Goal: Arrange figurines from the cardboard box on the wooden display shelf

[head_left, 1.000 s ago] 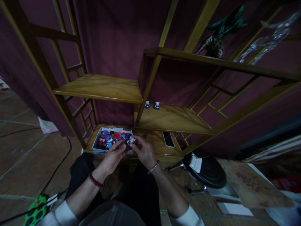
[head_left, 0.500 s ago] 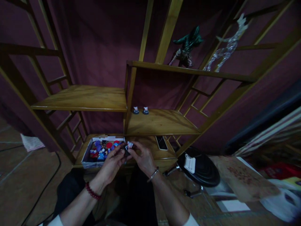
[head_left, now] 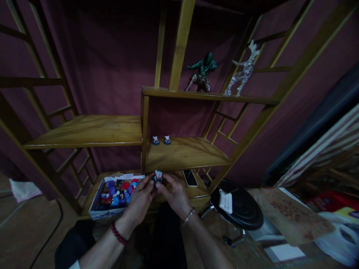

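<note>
Between both hands, in front of the lowest shelf, is a small figurine (head_left: 158, 176) with a white head and a dark round base, held upright. My left hand (head_left: 143, 200) is closed on its base from the left. From the right, my right hand (head_left: 175, 194) grips the same base, thumb in front. Left of the hands, a box (head_left: 97, 201) full of small red, blue and purple toys (head_left: 119, 192) rests on the lowest shelf. Two similar figurines, a left one (head_left: 155, 140) and a right one (head_left: 167, 140), stand on the middle shelf (head_left: 185, 153).
A phone (head_left: 190, 178) lies right of my hands. Above stand a green-hooded figure (head_left: 204, 73) and a clear deer statue (head_left: 242, 73). At lower right is a black stool (head_left: 244, 209) with a white item (head_left: 226, 201) on it. A wooden post (head_left: 145, 130) divides the shelves.
The figurine, tilted between the fingers before, is now upright with its base gripped by both hands. My view has tilted up and shifted right, so the shelves appear lower and further left.
</note>
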